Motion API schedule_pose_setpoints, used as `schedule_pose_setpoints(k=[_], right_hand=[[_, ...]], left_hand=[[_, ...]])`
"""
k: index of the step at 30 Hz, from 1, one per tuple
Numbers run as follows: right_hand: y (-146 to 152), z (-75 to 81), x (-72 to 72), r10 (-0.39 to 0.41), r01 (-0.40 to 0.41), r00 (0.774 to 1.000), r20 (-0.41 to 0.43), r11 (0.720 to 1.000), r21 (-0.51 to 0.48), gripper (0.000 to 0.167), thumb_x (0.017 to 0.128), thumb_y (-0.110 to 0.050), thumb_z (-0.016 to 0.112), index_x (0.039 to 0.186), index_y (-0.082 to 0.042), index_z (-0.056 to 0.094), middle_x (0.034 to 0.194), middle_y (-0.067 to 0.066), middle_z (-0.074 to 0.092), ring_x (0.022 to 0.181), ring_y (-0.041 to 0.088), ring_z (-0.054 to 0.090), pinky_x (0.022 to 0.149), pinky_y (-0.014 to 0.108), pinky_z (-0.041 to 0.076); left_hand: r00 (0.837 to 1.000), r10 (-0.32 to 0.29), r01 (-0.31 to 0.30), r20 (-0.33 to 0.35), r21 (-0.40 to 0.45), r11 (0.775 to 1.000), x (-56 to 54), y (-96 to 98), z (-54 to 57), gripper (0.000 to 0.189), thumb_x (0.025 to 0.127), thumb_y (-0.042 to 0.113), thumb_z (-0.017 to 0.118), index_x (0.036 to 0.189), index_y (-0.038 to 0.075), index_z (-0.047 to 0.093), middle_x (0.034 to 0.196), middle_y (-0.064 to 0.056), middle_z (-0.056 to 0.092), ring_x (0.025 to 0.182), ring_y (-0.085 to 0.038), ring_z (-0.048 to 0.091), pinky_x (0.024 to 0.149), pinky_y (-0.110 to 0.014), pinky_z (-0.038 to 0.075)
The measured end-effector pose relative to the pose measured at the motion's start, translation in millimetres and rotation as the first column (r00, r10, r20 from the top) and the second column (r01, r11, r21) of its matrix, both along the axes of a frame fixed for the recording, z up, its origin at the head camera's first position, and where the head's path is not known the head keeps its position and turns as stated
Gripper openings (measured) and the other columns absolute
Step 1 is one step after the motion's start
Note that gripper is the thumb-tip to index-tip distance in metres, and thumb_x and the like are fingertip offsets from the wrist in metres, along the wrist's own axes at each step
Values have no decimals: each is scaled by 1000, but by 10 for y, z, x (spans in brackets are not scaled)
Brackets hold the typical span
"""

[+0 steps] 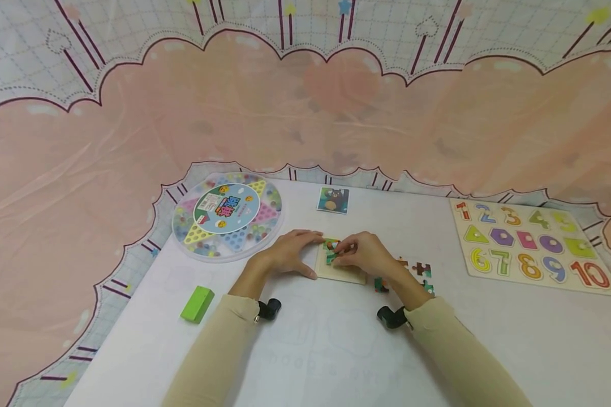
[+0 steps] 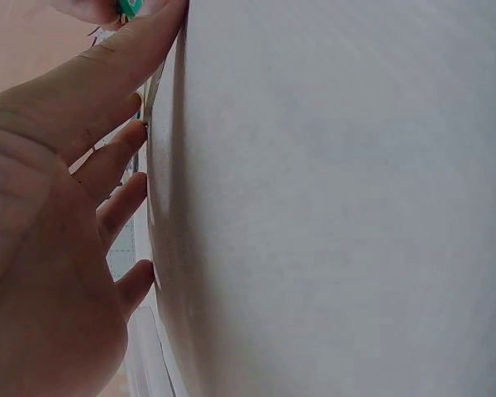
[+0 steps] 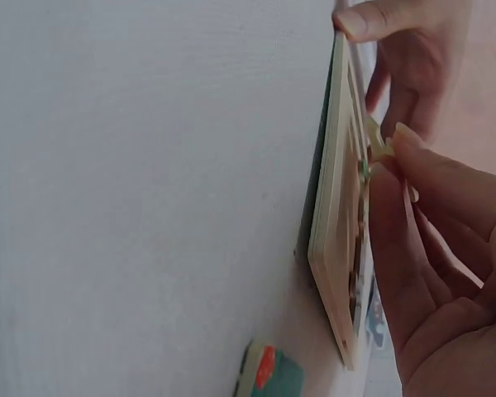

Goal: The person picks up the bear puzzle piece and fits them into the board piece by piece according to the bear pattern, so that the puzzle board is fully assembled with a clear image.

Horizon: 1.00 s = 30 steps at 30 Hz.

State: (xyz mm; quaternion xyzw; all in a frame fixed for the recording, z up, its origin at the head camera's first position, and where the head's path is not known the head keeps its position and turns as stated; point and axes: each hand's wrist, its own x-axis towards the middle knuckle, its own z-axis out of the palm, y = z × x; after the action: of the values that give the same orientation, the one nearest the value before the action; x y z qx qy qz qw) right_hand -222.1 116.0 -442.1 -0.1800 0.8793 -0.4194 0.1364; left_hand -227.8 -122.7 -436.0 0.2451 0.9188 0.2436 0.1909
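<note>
Your right hand (image 1: 368, 253) pinches a piece (image 3: 378, 146) between fingers; your left hand (image 1: 288, 252), fingers apart, touches the board (image 1: 342, 273). Piece looks light, stiff: grip its edges.

Centre of bench (image 1: 310, 356): puzzle tray (image 1: 348, 276); left hand (image 1: 288, 252) at its left side, right hand (image 1: 365, 252) above it. Just right of tray: loose puzzle pieces (image 1: 421, 268). Behind tray: picture card (image 1: 333, 200). Far right: number board (image 1: 524, 219). Left rear: game board (image 1: 227, 209); before it, block (image 1: 197, 304). Behind bench: cloth (image 1: 265, 113).
</note>
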Motion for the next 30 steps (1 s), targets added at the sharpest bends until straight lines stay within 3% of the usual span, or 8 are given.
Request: schedule_pose_setpoints(k=[7,14,30], right_hand=[[-81,-6,0,-9,11,999,-44,1000,28,23,84,-19,84,104,-9,80,109,9,77,82,12,58,69,20,47],[-153,-31,-22,-13,24,994,-104,994,107,20,83,-20,85,99,-8,81,104,8,78,83,15,55,69,22,41],[-253,11,-21,-10,43,990,-143,971,235,23,79,-24,88,95,-9,81,93,3,76,82,14,58,75,26,46]], left_hand=[[1000,3,-3,11,2,1000,0,14,-4,87,77,36,89,153,21,48,166,3,37,159,-28,24,128,-58,21],[1000,2,-2,10,2,1000,0,18,-6,87,77,36,89,152,20,49,166,3,38,158,-28,25,128,-58,21],[999,18,-19,28,21,1000,-2,9,-27,87,77,35,89,152,20,49,167,4,37,159,-27,23,129,-58,20]])
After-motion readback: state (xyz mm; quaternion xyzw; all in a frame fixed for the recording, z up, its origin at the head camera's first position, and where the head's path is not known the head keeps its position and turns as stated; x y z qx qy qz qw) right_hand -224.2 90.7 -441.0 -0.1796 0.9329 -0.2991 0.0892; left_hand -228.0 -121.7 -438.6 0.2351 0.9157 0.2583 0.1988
